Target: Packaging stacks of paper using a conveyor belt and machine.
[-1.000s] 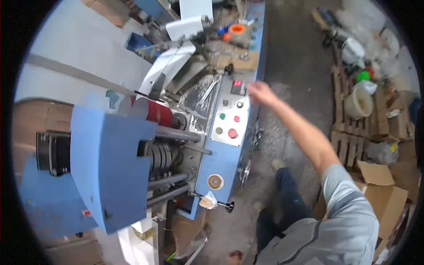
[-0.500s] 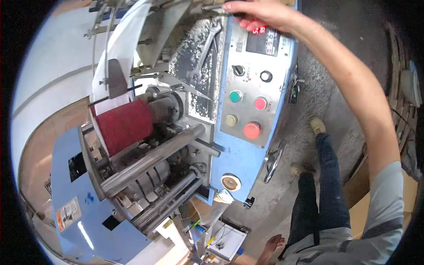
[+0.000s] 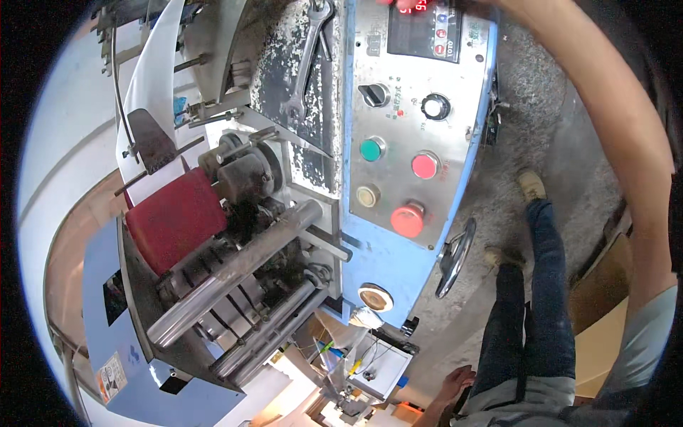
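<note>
Because the view's far edge crops our right hand over the black rectangular display, far on the silver metal control panel, we cannot tell its grip; our left hand hangs near, fingers loosely apart.

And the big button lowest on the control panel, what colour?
Red; the button shows best in the head view.

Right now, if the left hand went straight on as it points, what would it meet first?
Probably the left trouser leg, just ahead of the left hand; depth is unclear.
</note>
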